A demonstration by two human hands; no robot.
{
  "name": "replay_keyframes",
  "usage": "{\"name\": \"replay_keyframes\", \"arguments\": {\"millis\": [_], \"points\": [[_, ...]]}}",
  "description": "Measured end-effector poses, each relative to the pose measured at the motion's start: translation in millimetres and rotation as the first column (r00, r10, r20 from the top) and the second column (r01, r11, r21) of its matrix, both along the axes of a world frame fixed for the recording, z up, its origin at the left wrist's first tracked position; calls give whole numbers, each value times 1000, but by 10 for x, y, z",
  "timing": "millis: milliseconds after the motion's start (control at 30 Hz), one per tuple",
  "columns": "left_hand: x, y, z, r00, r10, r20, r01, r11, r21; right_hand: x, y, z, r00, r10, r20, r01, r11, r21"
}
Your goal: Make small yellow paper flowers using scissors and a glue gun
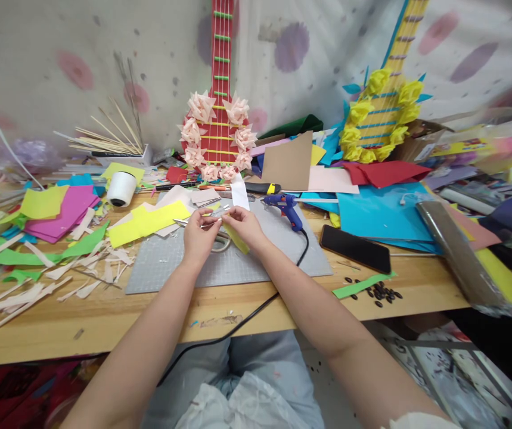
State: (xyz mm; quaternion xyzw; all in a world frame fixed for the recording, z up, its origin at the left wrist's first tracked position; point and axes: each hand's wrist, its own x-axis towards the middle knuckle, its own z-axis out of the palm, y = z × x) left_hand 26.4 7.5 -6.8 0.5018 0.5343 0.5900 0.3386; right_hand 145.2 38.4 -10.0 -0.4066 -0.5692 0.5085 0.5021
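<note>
- Head view, centre of the frame: a small pale piece (221,218) was held between the two hands, over the cutting mat; it was too small to be identified.
- The left hand (202,235) was closed at thumb and forefinger on the piece.
- The right hand (244,226) was closed the same way from the other side, the fingertips of both hands nearly meeting.
- A dull yellow strip (238,239) was seen just under the right hand; whether it was gripped could not be told.
- Scissors (222,243) were partly hidden beneath the hands, one blade being shown left of the left hand.
- The grey cutting mat (157,277) was laid on a wooden table (139,328).
- Right of the hands, a blue glue gun (286,210) was noted on its side, its black cord (258,307) run toward the bottom of the frame.
- Farther right, a dark phone (354,248) was placed above a cluster of dark seed-like pieces (383,292).
- Left of the hands, a bright yellow paper (148,224) was spread; a white spool (121,189) was seen beyond it.
- At upper centre, a red guitar model (217,140) was edged with pale pink flowers; at upper right, a yellow one (378,122) was edged with yellow flowers.
</note>
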Motion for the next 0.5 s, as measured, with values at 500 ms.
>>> {"name": "replay_keyframes", "arguments": {"millis": [500], "points": [[-113, 33, 133, 984, -8, 180, 17, 998, -52, 74, 3, 84, 998, 57, -19, -58, 997, -44]]}}
